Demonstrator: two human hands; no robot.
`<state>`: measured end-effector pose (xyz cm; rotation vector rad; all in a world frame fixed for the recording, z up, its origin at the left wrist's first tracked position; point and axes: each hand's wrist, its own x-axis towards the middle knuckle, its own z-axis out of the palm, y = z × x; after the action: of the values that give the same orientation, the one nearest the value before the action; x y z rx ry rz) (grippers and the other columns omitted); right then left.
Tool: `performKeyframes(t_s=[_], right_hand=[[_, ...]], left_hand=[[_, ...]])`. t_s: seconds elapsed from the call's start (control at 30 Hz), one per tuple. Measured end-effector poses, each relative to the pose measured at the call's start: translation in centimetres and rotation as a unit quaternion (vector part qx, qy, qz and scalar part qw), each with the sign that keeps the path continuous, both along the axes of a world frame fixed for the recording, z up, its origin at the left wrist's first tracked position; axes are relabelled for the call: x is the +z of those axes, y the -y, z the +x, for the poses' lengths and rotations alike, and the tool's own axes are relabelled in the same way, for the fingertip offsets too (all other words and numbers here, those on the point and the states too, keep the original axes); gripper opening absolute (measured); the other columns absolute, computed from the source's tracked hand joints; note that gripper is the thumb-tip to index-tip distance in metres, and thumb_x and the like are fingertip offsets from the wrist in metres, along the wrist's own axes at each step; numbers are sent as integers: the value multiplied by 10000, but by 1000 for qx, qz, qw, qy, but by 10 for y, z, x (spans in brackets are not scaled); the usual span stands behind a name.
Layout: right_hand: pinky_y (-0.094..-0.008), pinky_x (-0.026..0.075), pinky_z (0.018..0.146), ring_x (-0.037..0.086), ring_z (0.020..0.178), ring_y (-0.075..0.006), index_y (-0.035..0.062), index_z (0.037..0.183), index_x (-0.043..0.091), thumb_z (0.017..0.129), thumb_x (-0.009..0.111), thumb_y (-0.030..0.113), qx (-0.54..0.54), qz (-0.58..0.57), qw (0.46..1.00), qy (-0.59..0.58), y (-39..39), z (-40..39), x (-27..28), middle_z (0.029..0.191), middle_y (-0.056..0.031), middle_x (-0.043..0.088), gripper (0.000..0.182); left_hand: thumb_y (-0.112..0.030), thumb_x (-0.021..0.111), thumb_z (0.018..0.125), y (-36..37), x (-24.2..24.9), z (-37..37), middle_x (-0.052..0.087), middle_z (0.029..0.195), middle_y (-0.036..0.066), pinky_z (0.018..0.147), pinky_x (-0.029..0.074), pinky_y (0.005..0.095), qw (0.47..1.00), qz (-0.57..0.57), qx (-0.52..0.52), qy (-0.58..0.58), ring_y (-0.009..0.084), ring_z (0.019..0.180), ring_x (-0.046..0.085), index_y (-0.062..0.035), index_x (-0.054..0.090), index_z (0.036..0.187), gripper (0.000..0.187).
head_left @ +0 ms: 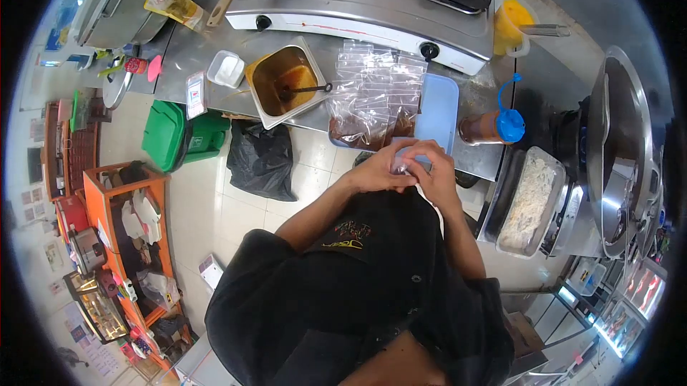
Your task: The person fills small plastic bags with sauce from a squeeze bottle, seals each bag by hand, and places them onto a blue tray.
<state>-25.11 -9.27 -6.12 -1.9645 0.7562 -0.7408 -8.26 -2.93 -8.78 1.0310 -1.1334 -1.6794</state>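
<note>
- L hand (pixel 383 172) & R hand (pixel 438 175) were up close tog., in front of the torso, near the front edge of the steel surface (pixel 483 159).
- Grip: fingers of both were clamped on a small clear plastic item (pixel 401 165); it sat btwn the hands, mostly covered, so exact shape n/a.
- Just beyond the hands: clear plastic pkts (pixel 368 81), overlapping, some w/ dark brown stuff at the near end.
- Light-blue tray (pixel 438 107) was just to the R of the pkts; any overlap hard to tell.
- To the L of the pkts: metal pan (pixel 270 74) w/ brown sauce, ladle (pixel 311 89) in it, handle over the rim.
- Further L: small white tub (pixel 218 74).
- R of the tray: bottle (pixel 478 129) w/ blue cap (pixel 510 127), lying on its side or upright, can't tell.
- Behind pkts: 2-burner stove (pixel 322 5).
</note>
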Motion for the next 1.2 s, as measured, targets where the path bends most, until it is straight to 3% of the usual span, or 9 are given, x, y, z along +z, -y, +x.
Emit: performKeyframes(t_s=[0.03, 0.1, 0.23, 0.3, 0.4, 0.53, 0.67, 0.77, 1.2], right_hand=[[-370, 503, 815, 639, 885, -269, 24, 923, 666, 825, 707, 26, -1, 4, 1000, -3, -6, 1, -5, 917, -118, 676, 106], [-370, 503, 788, 646, 854, -241, 20, 938, 655, 843, 697, 24, -193, 113, 950, 220, -18, 3, -14, 906, -107, 671, 104], [-362, 495, 784, 646, 856, -215, 25, 990, 639, 852, 693, 20, -261, 101, 925, 258, 9, -25, 11, 889, -99, 663, 149], [-359, 494, 769, 641, 838, -233, 38, 1044, 625, 833, 720, 28, -40, -1, 998, -46, 21, -47, 30, 900, -100, 656, 231], [-370, 488, 772, 627, 851, -266, 52, 1057, 624, 809, 766, 81, 34, 37, 995, -90, 16, -46, 29, 889, -95, 640, 288], [-397, 475, 777, 609, 872, -301, 50, 1043, 626, 792, 792, 131, 38, -59, 992, -107, 12, -30, 27, 885, -98, 630, 312], [-421, 454, 733, 592, 835, -315, 37, 931, 595, 808, 792, 183, -172, -225, 958, -54, -14, -18, 26, 833, -116, 600, 274], [-431, 446, 669, 590, 758, -347, 2, 865, 584, 899, 691, 210, -41, 15, 986, -161, -29, -16, 25, 807, -150, 577, 237], [-432, 471, 600, 621, 624, -356, -12, 784, 637, 875, 618, 134, 8, 171, 974, -146, -22, -25, 9, 709, -184, 638, 173]], left_hand=[[-82, 744, 880, 0, -3, -5, 628, 1035, 82, 810, 518, 303, 991, -114, 26, 70, 143, 975, 633, 1, 255, 1511, 803], [-105, 758, 875, -3, 5, -10, 628, 1049, 66, 849, 496, 297, 999, -30, -31, 25, 132, 998, 610, -20, 289, 1505, 790], [-161, 749, 893, -14, -4, -22, 640, 1011, 31, 856, 479, 286, 999, -44, 8, -21, 120, 939, 595, -66, 451, 1407, 602], [-186, 735, 907, -13, 0, -21, 643, 939, 26, 824, 495, 290, 991, -80, 95, -44, 116, 888, 595, -46, 542, 1323, 479], [-159, 751, 876, -14, 17, -16, 683, 895, 59, 815, 498, 304, 988, -107, 79, 72, 142, 847, 634, -15, 682, 1072, 253], [-92, 782, 810, -13, 12, -9, 685, 914, 100, 825, 492, 327, 977, -78, 83, 182, 200, 878, 652, -31, 736, 858, 90], [-63, 821, 754, -18, 3, -5, 608, 952, 79, 854, 468, 315, 955, -110, 177, 213, 198, 933, 613, -45, 735, 806, 102], [-63, 834, 723, -20, 3, -9, 554, 970, 64, 867, 459, 316, 934, -170, 204, 239, 201, 945, 588, -43, 713, 772, 132], [-130, 700, 845, -19, -7, 5, 552, 1051, 85, 870, 460, 358, 988, -111, -13, 110, 241, 989, 584, -48, 639, 820, 106]])
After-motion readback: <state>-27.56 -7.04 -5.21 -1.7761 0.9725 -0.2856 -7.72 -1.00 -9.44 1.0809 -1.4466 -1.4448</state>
